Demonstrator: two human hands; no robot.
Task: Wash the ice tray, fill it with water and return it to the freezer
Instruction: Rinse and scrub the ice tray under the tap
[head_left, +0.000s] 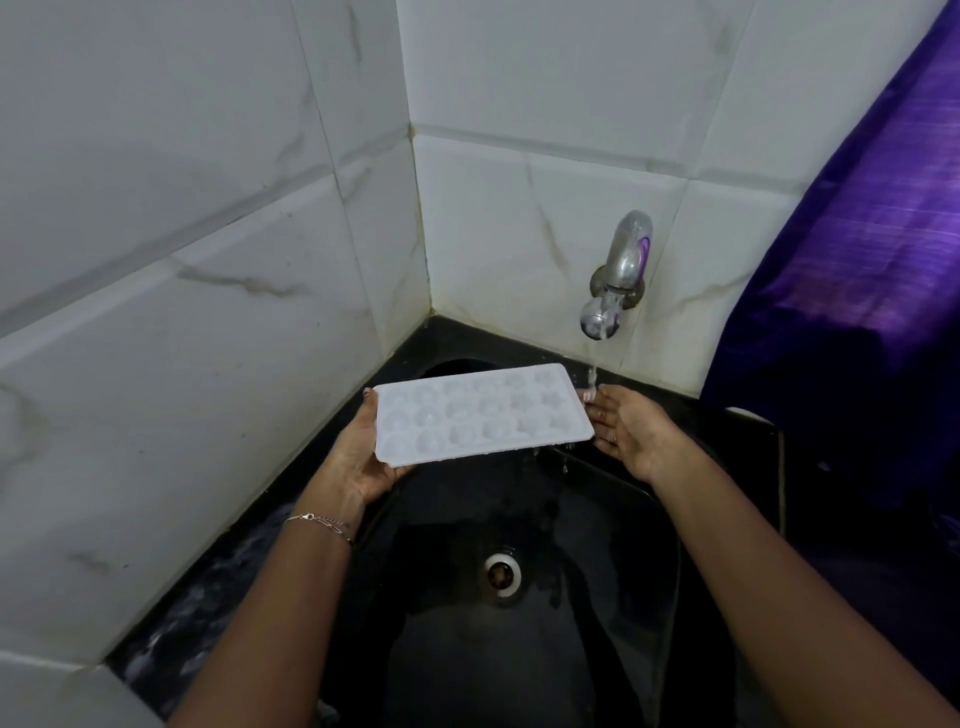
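Black sink (519, 649) below. White ice tray (483, 413) held level above it, long axis left-right, cavities up. Left hand (363, 457) gripping left short end; right hand (628, 431) spread flat, palm up, touching right end. Tap (618, 275) running; stream (592, 371) just past tray's right edge, nearer right hand.

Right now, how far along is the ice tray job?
Done: the tap runs and the ice tray, gripped by the left hand over the black sink, is dripping. In hand: the open right hand meets the water stream beside the tray, so washing looks under way. Left: filling it and the freezer, not in view.
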